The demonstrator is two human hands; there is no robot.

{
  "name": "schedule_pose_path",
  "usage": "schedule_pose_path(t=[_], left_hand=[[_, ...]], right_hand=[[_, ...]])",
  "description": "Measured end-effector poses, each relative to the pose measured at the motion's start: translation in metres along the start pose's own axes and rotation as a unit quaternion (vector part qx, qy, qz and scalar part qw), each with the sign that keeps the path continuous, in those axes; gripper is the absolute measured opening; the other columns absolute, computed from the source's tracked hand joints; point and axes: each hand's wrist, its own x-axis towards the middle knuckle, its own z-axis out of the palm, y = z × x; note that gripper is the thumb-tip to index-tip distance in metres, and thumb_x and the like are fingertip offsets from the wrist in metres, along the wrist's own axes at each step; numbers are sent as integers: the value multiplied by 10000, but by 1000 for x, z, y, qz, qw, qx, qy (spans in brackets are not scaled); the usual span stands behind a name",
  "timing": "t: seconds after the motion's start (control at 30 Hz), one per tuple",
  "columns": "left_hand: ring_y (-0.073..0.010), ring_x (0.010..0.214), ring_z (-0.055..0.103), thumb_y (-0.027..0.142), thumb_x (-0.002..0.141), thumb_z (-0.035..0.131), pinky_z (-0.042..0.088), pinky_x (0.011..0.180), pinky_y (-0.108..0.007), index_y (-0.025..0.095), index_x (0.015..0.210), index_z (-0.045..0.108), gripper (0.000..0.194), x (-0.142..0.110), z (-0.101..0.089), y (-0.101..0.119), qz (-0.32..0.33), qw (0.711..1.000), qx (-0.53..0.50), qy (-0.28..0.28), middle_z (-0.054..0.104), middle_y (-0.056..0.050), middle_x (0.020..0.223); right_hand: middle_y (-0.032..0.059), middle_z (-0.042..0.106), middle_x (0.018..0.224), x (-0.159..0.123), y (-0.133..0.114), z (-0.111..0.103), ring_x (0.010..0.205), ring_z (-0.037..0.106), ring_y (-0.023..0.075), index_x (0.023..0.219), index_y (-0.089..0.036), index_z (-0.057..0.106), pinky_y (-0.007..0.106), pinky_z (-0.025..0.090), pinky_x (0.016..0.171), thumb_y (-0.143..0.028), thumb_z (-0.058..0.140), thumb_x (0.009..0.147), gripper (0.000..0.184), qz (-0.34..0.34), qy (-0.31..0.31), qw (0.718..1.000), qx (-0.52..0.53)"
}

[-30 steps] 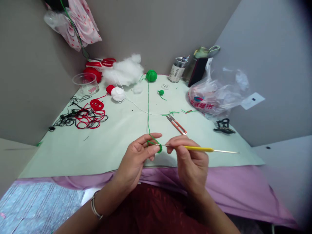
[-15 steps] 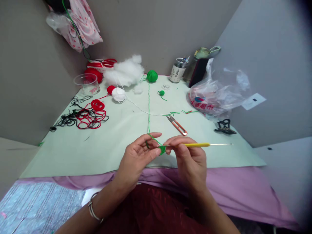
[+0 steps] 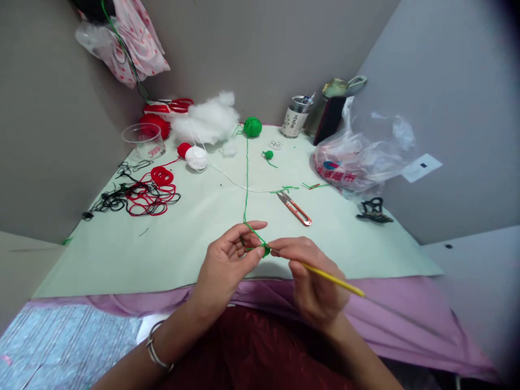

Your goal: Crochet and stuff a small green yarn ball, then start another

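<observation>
My left hand (image 3: 227, 257) pinches a small green crochet piece (image 3: 266, 251) between thumb and fingers, with green yarn (image 3: 246, 179) running over its raised index finger. That strand leads back to a green yarn ball (image 3: 252, 127) at the rear of the table. In my right hand (image 3: 319, 276) is a yellow-handled crochet hook (image 3: 335, 280), gripped between thumb and fingers. Its tip meets the green piece, and its back end slants down to the right. Orange thread snips (image 3: 294, 208) lie just beyond my hands. Fingers partly hide the green piece.
Tangled black and red yarn (image 3: 152, 197) lies at the left, near a clear plastic cup (image 3: 144, 141). White stuffing (image 3: 207, 119) is heaped at the back. A plastic bag (image 3: 353, 157), a black hair claw (image 3: 374, 210) and a pen cup (image 3: 296, 117) stand to the right.
The hook has swung from nearly level to a slant, its back end now lower. My right hand has turned and dropped slightly; my left hand stays almost in place.
</observation>
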Motion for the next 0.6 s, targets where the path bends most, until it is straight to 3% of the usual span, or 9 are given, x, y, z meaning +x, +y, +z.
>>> schedule_pose_path(t=[0.1,0.3,0.4,0.5,0.6], left_hand=[[-104,812,649,161,792,828,535,808,-208,232,1097,809,313,0,1,1,7,1000,21,17,658,18,815],[-114,829,646,154,791,820,516,845,-222,246,1107,808,329,-2,2,1,49,994,79,55,702,16,815],[-91,738,589,161,785,845,490,750,-197,238,1117,802,344,-3,4,1,48,994,76,57,697,22,796],[-39,568,449,234,788,878,388,549,-162,229,1208,762,435,-2,5,1,-29,999,-30,19,651,41,781],[2,465,275,307,791,892,255,448,-142,183,1250,744,498,1,3,2,-135,978,-154,-42,537,79,683]], right_hand=[[120,777,1021,0,-1,2,966,740,167,1119,-158,666,280,610,792,-137,484,1062,191,-55,-7,996,-76],[105,790,979,5,-3,2,908,759,171,1105,-181,653,282,628,736,-158,466,1069,192,-66,-6,992,-112],[93,789,986,4,-2,4,887,761,174,1135,-194,666,289,636,723,-144,498,1055,192,-84,-8,985,-153],[87,776,1028,-1,0,8,939,761,194,1187,-211,705,313,645,762,-115,581,1019,230,-115,-20,963,-242],[90,760,1097,-5,3,10,1021,753,220,1231,-235,729,339,647,795,-107,629,992,289,-115,-5,961,-253]])
